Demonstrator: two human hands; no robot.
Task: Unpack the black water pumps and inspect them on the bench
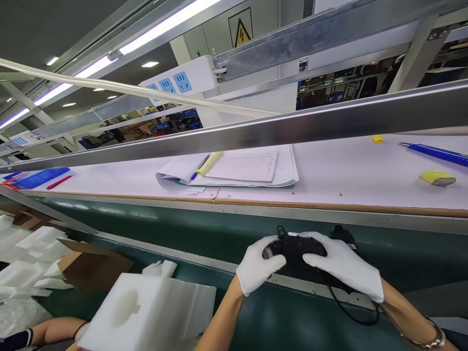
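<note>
Two hands in white gloves hold a small black device (297, 249) between them, over the green belt (204, 234). The left hand (259, 265) wraps around its left end, fingers curled tight on it. The right hand (343, 265) lies over its right side and top, fingers pressed down on it. A thin black cord (351, 312) hangs from the device under the right wrist. A white foam block (146, 312) with a hollow sits low on the left, well apart. Papers (244, 168) lie on the white shelf above.
</note>
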